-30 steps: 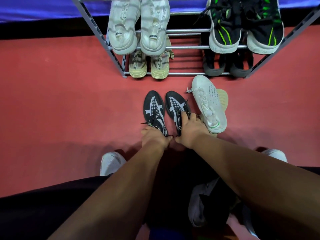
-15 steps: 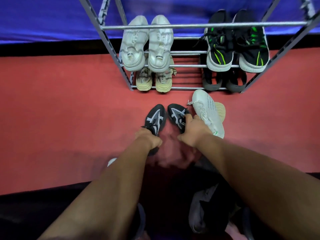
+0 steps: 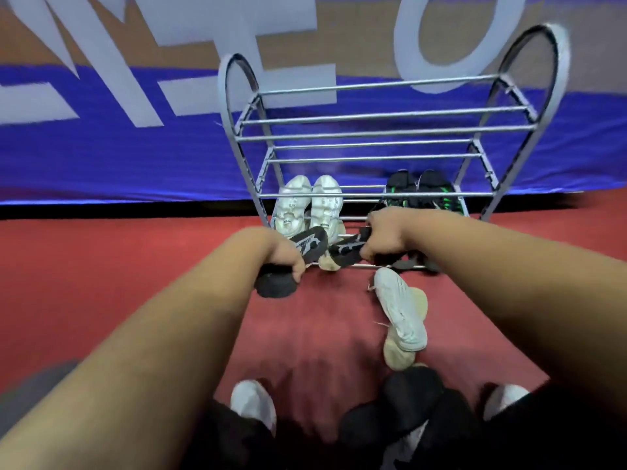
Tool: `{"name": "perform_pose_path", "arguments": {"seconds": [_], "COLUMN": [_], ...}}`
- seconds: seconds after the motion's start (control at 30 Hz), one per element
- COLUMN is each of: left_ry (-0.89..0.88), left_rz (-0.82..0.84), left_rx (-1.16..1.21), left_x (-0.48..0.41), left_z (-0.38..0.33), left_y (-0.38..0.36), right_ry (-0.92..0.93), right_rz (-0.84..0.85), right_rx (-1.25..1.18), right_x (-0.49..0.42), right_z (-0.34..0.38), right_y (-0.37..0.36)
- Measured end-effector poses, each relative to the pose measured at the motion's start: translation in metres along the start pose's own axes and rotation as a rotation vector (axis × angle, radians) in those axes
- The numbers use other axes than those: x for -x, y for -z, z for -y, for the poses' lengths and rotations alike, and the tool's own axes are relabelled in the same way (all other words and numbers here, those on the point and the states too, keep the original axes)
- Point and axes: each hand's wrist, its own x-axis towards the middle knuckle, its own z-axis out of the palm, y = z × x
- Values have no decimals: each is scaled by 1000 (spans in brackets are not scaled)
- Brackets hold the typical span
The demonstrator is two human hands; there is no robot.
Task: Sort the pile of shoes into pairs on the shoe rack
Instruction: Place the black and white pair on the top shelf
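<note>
Left grip is curled round a black shoe, and right grip round a second black shoe, the two held side by side in front of the lower bars of the shoe rack. On the rack sit a white pair and a black-and-green pair. A white shoe lies on the red floor near the rack.

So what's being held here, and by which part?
One shoe each. The left hand grips the left black shoe around its middle, heel end sticking out below. The right hand grips the right black shoe by its rear, toe end free.
</note>
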Motion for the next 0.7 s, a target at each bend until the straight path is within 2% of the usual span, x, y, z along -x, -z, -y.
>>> {"name": "perform_pose_path", "arguments": {"seconds": [0.2,0.33,0.4,0.57,0.7], "left_ry": [-45,-140,-164,-205,-222], "left_rz": [-160,-497,-596,-685,-717], "left_rx": [24,132,176,301,285], "left_x": [54,61,53,25,2], "left_z": [-4,-7,-9,-18,-27], "left_y": [57,68,66,70,83], "right_ry": [20,2,-21,-106,-116], "right_rz": [-248,-384,-428,-483,-482], "right_rx": [-141,-278,-348,-534,-584], "right_x": [19,9,0,-41,-80], "right_z": [-7,-15,-14,-6,-3], "right_y": [47,42,37,31,29]}}
